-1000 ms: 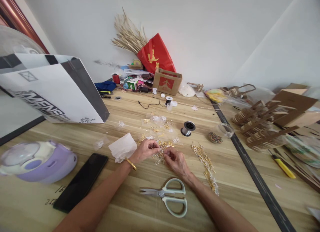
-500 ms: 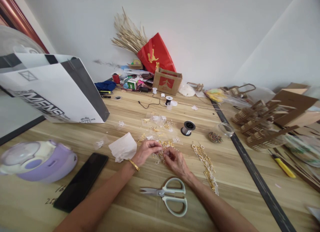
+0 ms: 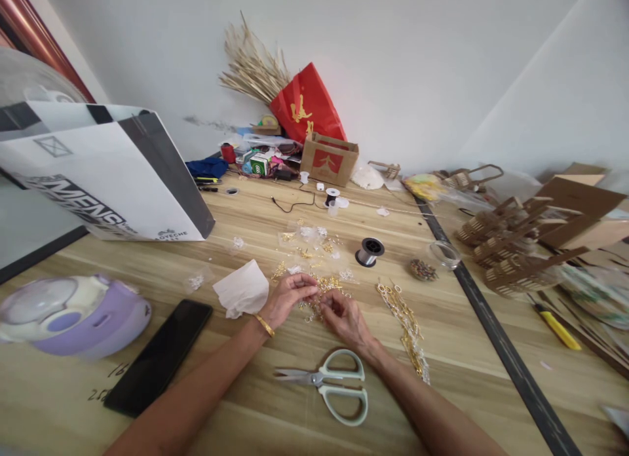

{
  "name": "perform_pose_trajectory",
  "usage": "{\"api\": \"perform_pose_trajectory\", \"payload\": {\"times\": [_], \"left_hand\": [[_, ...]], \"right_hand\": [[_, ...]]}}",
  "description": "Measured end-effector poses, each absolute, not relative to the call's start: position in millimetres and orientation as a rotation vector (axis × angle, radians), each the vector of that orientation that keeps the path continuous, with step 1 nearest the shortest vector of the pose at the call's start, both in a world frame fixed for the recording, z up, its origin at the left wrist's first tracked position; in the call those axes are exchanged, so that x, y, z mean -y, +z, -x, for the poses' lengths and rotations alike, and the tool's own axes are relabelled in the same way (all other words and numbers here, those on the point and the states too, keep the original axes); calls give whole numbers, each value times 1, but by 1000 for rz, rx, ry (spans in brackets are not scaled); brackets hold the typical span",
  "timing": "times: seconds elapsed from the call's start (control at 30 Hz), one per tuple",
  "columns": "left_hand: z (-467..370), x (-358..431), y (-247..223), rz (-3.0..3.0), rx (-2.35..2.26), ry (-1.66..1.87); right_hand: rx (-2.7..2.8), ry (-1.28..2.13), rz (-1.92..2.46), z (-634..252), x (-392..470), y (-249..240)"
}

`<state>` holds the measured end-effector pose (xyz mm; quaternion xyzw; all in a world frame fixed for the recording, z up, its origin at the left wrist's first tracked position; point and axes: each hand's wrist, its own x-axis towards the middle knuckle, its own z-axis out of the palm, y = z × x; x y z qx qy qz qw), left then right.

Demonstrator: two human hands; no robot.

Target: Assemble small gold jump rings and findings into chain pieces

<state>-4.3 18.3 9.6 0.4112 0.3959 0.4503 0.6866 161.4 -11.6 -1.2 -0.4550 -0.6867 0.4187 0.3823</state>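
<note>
My left hand (image 3: 289, 297), with a gold bangle (image 3: 264, 325) at its wrist, is closed in a pinch over a pile of small gold and silver jewellery pieces (image 3: 328, 284). Close by on the right, my right hand (image 3: 344, 315) pinches too, its fingertips a short gap from the left ones. Whatever the fingertips hold is too small to make out. Below the hands lie scissors (image 3: 339, 380) with pale handles, blades pointing left. Gold and silver chains (image 3: 405, 325) lie to the right of my right hand. A white paper (image 3: 243, 289) rests beside my left hand.
A wire spool (image 3: 369, 251) and a clear jar (image 3: 443, 255) beside a heap of beads (image 3: 422, 268) stand to the right. Leftward are a black phone (image 3: 160, 358), a purple-and-white container (image 3: 78, 317) and a large paper bag (image 3: 113, 174). Small woven baskets (image 3: 511, 246) and a yellow cutter (image 3: 557, 325) lie far right.
Both hands stay pinched over the jewellery pile, with only a very slight shift of the fingers. Nothing else has visibly moved.
</note>
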Motion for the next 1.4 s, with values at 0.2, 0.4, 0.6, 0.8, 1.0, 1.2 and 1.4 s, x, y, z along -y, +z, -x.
{"api": "perform_pose_trajectory", "payload": {"times": [0.2, 0.4, 0.6, 0.8, 1.0, 1.2, 1.4], "left_hand": [[12, -21, 22, -1114, -980, 967], [8, -15, 22, -1232, -959, 640], [-2, -10, 19, -1156, -987, 697], [0, -11, 18, -989, -912, 801], [-1, -12, 13, -813, -873, 814], [-2, -13, 8, -717, -825, 856], [-4, -13, 8, -697, -794, 918]], "right_hand": [[1649, 1193, 1182, -164, 8, 0], [1553, 1269, 1170, -165, 5, 1], [1714, 1064, 1168, -163, 10, 5], [1777, 964, 1177, -162, 11, 2], [1816, 905, 1141, -162, 13, 5], [1842, 892, 1105, -161, 15, 6], [1825, 902, 1117, -161, 15, 4]]}}
